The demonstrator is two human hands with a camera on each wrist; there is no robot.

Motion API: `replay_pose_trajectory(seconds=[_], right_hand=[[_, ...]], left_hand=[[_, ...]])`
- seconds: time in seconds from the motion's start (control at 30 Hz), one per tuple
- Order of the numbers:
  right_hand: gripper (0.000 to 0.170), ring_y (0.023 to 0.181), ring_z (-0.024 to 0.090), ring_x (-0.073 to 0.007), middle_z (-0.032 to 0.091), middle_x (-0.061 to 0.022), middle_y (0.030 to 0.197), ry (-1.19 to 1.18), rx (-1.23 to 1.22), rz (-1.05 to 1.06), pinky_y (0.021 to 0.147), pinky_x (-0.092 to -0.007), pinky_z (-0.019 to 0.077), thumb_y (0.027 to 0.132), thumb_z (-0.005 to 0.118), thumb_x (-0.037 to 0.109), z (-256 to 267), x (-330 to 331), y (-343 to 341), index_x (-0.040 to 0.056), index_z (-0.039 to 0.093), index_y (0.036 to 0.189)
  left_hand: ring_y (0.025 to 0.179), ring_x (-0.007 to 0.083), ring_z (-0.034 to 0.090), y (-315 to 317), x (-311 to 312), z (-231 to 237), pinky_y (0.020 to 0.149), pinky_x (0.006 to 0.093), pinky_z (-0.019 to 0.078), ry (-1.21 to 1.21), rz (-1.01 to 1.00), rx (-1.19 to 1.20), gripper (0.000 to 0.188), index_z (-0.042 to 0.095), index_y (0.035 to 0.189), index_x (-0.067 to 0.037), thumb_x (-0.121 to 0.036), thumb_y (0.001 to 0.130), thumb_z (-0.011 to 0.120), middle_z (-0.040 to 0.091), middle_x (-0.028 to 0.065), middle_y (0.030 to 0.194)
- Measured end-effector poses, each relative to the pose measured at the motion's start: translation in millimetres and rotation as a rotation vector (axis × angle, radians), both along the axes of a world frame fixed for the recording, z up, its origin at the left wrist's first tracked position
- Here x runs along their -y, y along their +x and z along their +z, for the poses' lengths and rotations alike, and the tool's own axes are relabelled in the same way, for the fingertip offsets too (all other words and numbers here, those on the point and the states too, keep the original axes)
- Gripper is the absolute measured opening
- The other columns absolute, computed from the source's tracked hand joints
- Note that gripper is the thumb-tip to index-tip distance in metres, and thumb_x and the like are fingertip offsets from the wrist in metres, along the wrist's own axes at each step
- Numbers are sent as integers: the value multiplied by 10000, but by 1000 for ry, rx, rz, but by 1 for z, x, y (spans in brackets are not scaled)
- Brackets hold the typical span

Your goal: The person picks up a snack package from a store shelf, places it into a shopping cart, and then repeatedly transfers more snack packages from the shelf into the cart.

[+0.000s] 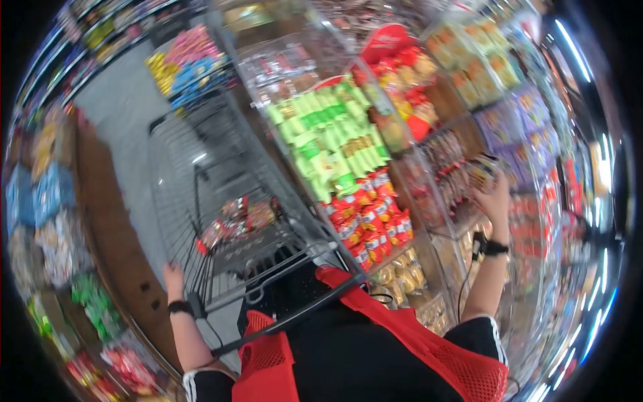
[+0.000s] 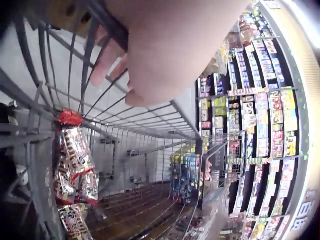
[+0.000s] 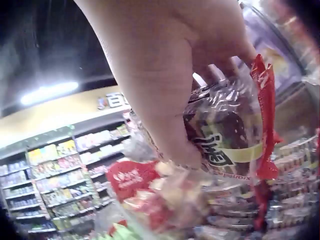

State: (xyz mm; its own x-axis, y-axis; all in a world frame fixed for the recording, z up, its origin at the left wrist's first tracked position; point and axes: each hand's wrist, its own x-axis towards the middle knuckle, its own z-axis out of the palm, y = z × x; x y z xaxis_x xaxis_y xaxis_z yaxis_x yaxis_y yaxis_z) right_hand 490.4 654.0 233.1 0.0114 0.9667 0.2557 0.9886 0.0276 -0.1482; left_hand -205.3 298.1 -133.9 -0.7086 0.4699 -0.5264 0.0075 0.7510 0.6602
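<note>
My left hand [image 1: 173,278] grips the side rail of a grey wire shopping cart [image 1: 231,127]; in the left wrist view its fingers [image 2: 102,70] curl over the bar. Shiny packets with red ends [image 1: 238,218] lie in the cart near its handle end. On the right, my right hand [image 1: 494,197] holds a clear snack packet [image 3: 225,135] over the display bins. That packet has red crimped ends, dark contents and a pale yellow band with lettering. The thumb lies across its near side, and the other fingers are partly hidden behind it.
Clear-walled bins beside the cart hold green packets [image 1: 328,134], red packets [image 1: 372,221] and purple packs [image 1: 519,120]. A low brown display [image 1: 110,221] runs along the left. Pink, yellow and blue goods [image 1: 191,60] stand beyond the cart's front. Tall stocked shelves [image 2: 260,130] line the back.
</note>
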Motion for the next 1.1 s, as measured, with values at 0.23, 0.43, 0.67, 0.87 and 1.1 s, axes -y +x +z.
replay_pose_trajectory(seconds=[0.23,0.43,0.67,0.87,1.1], right_hand=[[939,1166,449,-242,445,-144,1227,-60,-378,438,1028,-373,355,598,797,191,-7,58,-192,-11,279,1355],[731,1017,577,-306,577,-181,1067,-521,-350,734,883,-359,461,582,807,224,-92,89,-366,11,444,1180],[693,990,590,-339,607,-185,1049,-837,-138,975,841,-395,472,565,779,290,-237,89,-515,35,491,1141],[695,1005,584,-345,616,-188,1072,-984,4,1081,840,-403,470,568,779,295,-372,54,-604,50,522,1166],[765,1057,583,-310,613,-176,1144,-1225,-26,1181,913,-360,464,508,828,248,-523,46,-678,11,563,1185]], left_hand=[[1143,356,514,21,-24,36,970,396,393,23,85,-205,582,406,1260,98,-155,780,614,523,285,1203],[1246,368,428,17,-41,21,1036,424,334,48,96,-93,748,336,1338,80,-327,782,627,445,275,1317],[1176,352,470,40,-58,75,925,547,365,-226,126,-186,745,315,1384,-60,-418,801,610,484,183,1271],[1090,353,489,44,-58,81,876,518,367,-239,99,-249,704,323,1362,-47,-347,793,607,503,164,1167],[1104,323,466,35,-58,90,909,491,326,-232,92,-201,734,295,1374,-37,-263,766,637,504,130,1160]])
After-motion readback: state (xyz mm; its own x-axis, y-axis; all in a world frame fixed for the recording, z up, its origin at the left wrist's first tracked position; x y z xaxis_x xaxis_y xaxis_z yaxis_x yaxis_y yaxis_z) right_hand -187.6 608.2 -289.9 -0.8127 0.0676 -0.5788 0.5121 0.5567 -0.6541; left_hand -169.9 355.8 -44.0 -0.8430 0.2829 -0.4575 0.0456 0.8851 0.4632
